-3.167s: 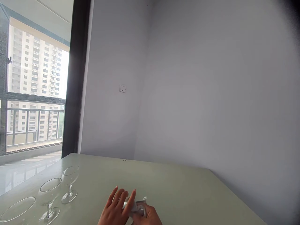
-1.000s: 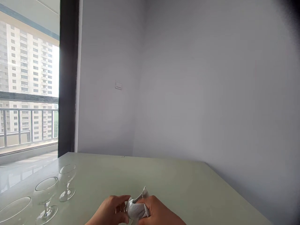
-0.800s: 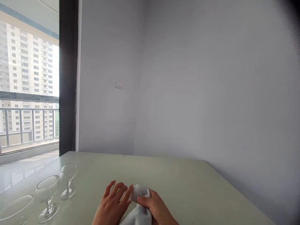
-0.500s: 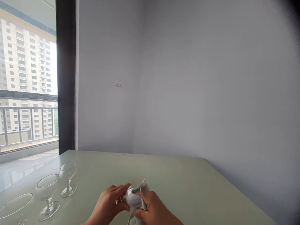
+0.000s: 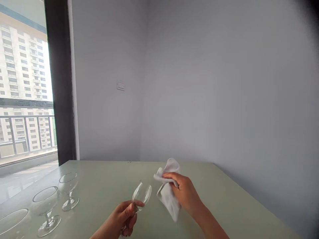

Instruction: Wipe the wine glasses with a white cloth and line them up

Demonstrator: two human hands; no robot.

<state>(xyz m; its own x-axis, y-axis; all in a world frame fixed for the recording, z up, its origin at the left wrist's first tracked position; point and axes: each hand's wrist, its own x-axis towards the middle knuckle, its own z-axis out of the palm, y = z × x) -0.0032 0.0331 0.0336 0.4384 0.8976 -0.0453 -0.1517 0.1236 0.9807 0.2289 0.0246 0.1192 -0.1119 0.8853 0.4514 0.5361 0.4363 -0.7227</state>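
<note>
My left hand (image 5: 126, 214) is closed around the stem and lower bowl of a clear stemmed glass (image 5: 142, 194), held above the table with its mouth tilted up and away. The foot of this glass is mostly hidden by my fingers. To the right, apart from the glass, my right hand (image 5: 183, 189) pinches a pale grey-white cloth (image 5: 169, 199). Part of the cloth sticks up above my fingers and the rest hangs below them, slightly blurred.
Three similar glasses stand upright in a row at the table's left: a far one (image 5: 69, 191), a middle one (image 5: 47, 209) and a near one (image 5: 13, 225) cut by the frame. The pale green table (image 5: 99, 179) reaches to grey walls (image 5: 186, 83).
My right hand has pulled the cloth off the glass and moved up and right with it. The glass now shows bare in my left hand. The view has turned slightly right.
</note>
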